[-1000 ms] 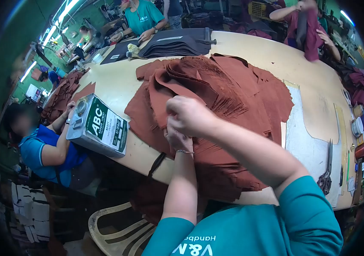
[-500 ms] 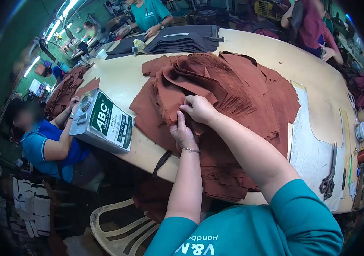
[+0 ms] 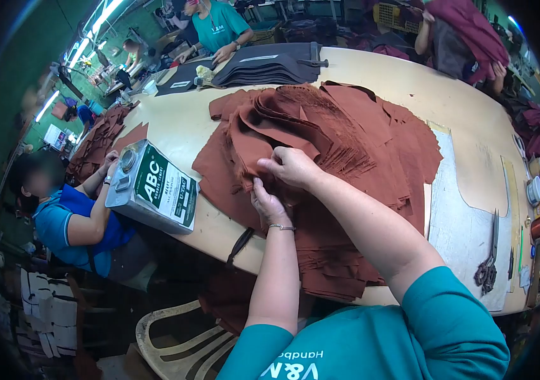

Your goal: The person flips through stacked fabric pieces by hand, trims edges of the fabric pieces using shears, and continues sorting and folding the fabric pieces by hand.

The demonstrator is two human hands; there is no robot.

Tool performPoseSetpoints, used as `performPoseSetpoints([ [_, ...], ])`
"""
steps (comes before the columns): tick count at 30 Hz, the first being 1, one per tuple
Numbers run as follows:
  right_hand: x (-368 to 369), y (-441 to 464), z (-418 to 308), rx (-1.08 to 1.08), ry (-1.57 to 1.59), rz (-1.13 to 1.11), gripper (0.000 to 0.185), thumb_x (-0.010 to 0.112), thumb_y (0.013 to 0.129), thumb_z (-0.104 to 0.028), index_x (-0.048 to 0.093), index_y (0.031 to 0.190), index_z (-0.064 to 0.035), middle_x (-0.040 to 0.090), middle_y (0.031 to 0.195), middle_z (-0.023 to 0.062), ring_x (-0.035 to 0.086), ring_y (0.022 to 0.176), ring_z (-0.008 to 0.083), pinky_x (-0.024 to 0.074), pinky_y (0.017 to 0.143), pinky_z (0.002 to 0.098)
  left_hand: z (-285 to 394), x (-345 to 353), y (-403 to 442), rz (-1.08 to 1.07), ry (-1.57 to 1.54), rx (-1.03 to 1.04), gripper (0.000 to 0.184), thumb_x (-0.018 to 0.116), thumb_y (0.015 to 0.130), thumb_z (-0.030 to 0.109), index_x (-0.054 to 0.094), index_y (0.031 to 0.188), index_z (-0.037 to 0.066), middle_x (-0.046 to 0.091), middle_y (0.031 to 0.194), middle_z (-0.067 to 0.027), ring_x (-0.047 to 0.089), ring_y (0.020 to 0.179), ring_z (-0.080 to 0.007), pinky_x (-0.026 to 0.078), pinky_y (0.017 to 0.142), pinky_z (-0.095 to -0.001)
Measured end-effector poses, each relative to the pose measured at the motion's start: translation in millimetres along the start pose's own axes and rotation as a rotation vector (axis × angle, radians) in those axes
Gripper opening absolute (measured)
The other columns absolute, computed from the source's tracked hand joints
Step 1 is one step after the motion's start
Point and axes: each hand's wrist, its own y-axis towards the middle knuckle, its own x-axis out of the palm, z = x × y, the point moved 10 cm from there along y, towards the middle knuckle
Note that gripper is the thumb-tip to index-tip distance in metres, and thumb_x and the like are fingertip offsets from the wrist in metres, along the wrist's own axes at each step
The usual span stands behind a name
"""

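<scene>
A large heap of rust-brown fabric pieces [image 3: 371,139] lies layered and fanned out on the table [image 3: 362,63]. At its near left part, my left hand [image 3: 269,204] grips the edge of the fabric from below, thumb upward. Just above it, my right hand [image 3: 292,168] pinches the same folded edge between thumb and fingers. The two hands are close together, and some fingertips are hidden by the cloth. Several layers curl upright behind them.
A metal ABC cement can [image 3: 153,187] stands at the table's left edge, beside a seated co-worker [image 3: 80,221]. Scissors [image 3: 488,259] lie on a pale pattern sheet [image 3: 457,221] at right. Dark stacked panels [image 3: 263,66] are at the back; a chair [image 3: 181,342] stands below.
My right hand has come down from a raised fist onto the fabric edge, and my left hand's grip now shows more. At the back right, a co-worker has lifted and spread maroon cloth.
</scene>
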Motion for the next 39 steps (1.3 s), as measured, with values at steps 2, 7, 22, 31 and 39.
performPoseSetpoints([
  [2,3,-2,1,0.032,-0.008,-0.032,0.032,0.060,0.074,-0.031,0.055,0.072,-0.0002,0.058,0.071,0.0178,0.058,0.068,0.0288,0.0443,0.061,0.0362,-7,-2,-2,-0.025,-0.032,-0.069,0.037,0.045,0.084,0.025,0.048,0.107,-0.005,0.053,0.100,-0.0136,0.053,0.089,-0.0206,0.045,0.076,-0.0302],
  [7,10,3,11,0.008,0.064,-0.028,0.027,0.061,0.074,-0.027,0.058,0.072,-0.0008,0.059,0.071,0.0169,0.058,0.067,0.0294,0.0446,0.061,0.0364,-1,12,-5,-0.072,-0.235,-0.050,0.038,0.049,0.084,0.026,0.049,0.107,-0.004,0.053,0.103,-0.0132,0.053,0.090,-0.0202,0.045,0.078,-0.0292],
  [22,4,0,18,-0.031,0.102,-0.006,0.024,0.054,0.080,-0.021,0.057,0.071,0.0011,0.053,0.060,0.0150,0.050,0.056,0.0215,0.0415,0.056,0.0340,7,6,-8,0.049,0.067,-0.046,0.033,0.056,0.083,0.031,0.057,0.078,-0.001,0.058,0.078,-0.0068,0.055,0.066,-0.0132,0.048,0.060,-0.0265],
  [31,-19,-14,66,0.295,0.657,0.355,0.025,0.042,0.083,-0.016,0.052,0.076,0.0057,0.055,0.069,0.0243,0.054,0.061,0.0393,0.0444,0.061,0.0416,2,-10,-9,0.302,-0.180,-0.055,0.037,0.053,0.085,0.033,0.047,0.063,0.004,0.049,0.064,-0.0009,0.051,0.063,-0.0111,0.046,0.056,-0.0274],
  [39,-3,-55,-68,-0.845,-0.592,0.125,0.017,0.050,0.070,-0.015,0.054,0.086,-0.0088,0.048,0.101,0.0071,0.040,0.106,0.0259,0.0342,0.085,0.0383,18,22,-22,0.094,-0.100,-0.088,0.040,0.050,0.085,0.036,0.051,0.071,-0.001,0.055,0.072,-0.0082,0.055,0.065,-0.0159,0.047,0.059,-0.0303],
])
